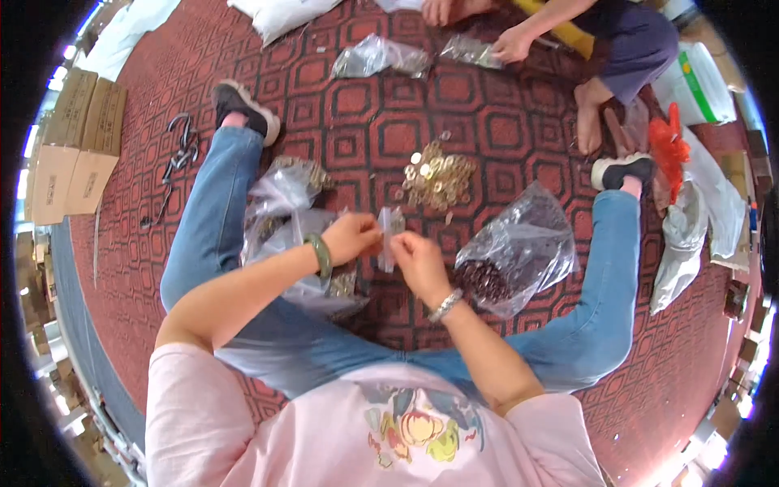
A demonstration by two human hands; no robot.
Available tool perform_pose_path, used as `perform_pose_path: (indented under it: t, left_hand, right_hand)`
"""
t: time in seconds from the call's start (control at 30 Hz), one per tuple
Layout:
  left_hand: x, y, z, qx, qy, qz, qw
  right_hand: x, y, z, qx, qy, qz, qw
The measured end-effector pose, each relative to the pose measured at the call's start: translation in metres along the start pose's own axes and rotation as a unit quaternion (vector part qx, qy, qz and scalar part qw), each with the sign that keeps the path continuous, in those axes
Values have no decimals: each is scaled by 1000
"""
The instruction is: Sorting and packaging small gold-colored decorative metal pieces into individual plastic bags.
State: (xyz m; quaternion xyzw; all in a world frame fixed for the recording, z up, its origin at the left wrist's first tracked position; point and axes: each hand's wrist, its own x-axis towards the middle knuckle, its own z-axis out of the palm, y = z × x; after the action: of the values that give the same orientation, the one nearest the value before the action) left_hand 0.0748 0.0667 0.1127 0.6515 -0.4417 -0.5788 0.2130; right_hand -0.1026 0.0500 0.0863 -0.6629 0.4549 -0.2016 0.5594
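Observation:
Between my hands, above the carpet, hangs a small clear zip bag (386,250). My left hand (355,237), with a green bangle at its wrist, pinches one side of it. The fingers of my right hand (418,260) are closed at its other side; a silvery bracelet circles that wrist. Just beyond lies a loose heap of brass-coloured rings (439,180). To the right, a large clear bag (531,243) holds small dark-brown pieces (484,282). Filled clear bags (286,195) lie by my left leg, their contents partly hidden.
My legs are spread on the red patterned carpet (349,105). Beyond, another person's hand (513,44) touches a filled clear bag (471,51), with another bag (381,58) beside it. Cardboard boxes (77,146) stand left; a white bucket (695,85) and red plastic bag (669,150) stand right.

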Motion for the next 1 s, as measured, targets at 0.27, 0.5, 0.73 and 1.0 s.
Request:
perform_pose_path:
  t: [0.27, 0.5, 0.73, 1.0]
  left_hand:
    - [1, -11, 6, 212, 23, 19, 977]
    - [-2, -13, 8, 184, 25, 70, 980]
    - [5, -21, 2, 171, 1, 102, 980]
    - [8, -26, 0, 127, -14, 79, 989]
  right_hand:
    - [5, 17, 9, 44, -32, -3, 998]
    - [3, 15, 9, 187, -102, 72, 974]
    - [5, 2, 8, 243, -96, 143, 955]
    - [8, 25, 21, 148, -50, 16, 988]
